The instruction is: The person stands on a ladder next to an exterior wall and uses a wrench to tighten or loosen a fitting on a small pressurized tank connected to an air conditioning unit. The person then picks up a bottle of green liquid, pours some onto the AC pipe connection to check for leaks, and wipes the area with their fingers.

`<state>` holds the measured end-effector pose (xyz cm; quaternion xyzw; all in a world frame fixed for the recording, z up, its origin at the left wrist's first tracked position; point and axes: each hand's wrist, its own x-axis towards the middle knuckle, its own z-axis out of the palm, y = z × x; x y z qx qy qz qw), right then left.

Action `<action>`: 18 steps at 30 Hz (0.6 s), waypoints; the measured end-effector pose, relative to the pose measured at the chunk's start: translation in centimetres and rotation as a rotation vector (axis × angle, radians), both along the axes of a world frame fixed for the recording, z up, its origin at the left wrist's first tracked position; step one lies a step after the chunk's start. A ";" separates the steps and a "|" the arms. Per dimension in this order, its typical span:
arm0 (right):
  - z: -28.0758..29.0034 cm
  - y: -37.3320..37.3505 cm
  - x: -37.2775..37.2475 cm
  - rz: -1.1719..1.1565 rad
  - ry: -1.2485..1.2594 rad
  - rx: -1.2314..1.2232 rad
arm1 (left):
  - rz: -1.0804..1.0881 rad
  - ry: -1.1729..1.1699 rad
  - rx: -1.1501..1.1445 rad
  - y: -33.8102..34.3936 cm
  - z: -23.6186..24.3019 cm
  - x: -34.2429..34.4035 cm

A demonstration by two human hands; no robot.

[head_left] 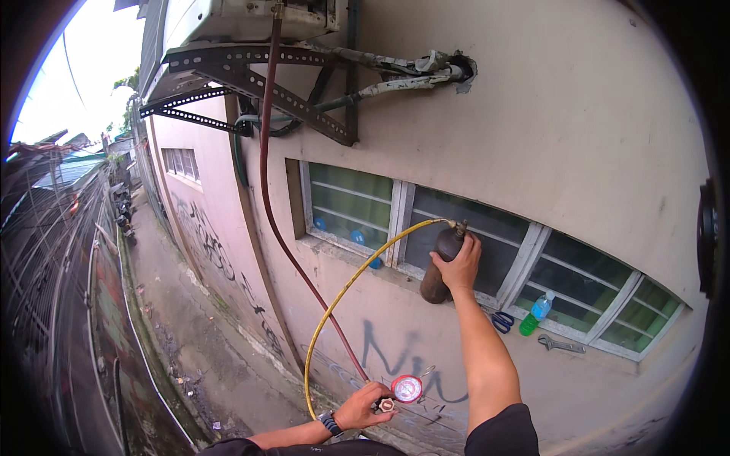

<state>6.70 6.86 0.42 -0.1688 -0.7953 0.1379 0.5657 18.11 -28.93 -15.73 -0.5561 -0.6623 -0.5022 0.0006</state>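
My right hand (461,266) is wrapped round the upper part of a small dark brown gas cylinder (435,286), which stands on the window ledge, slightly tilted. A yellow hose (344,292) loops from the cylinder's valve (461,226) down toward my left hand (363,408). That hand, low in view, grips a manifold gauge (407,388) with a red rim and a pale knob (387,405). From the gauge a dark red hose (268,178) climbs to the outdoor air-conditioner unit (228,21). My left fingers are partly hidden behind the knob.
Right of the cylinder, scissors (503,322), a bottle of green liquid (537,312) and an adjustable wrench (561,344) lie or stand along the ledge (608,360). A perforated metal bracket (293,102) juts out overhead. Cables (46,281) and a narrow alley (182,327) are at left.
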 end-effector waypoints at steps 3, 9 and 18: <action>0.0 -0.1 0.0 -0.012 0.002 -0.001 | 0.004 0.017 -0.016 -0.2 -0.3 0.1; 0.0 0.4 0.4 -0.002 0.000 -0.012 | 0.006 0.006 -0.030 -0.1 0.0 0.5; -0.3 0.4 0.2 -0.001 -0.012 -0.044 | -0.005 0.021 -0.051 -0.3 -0.6 0.5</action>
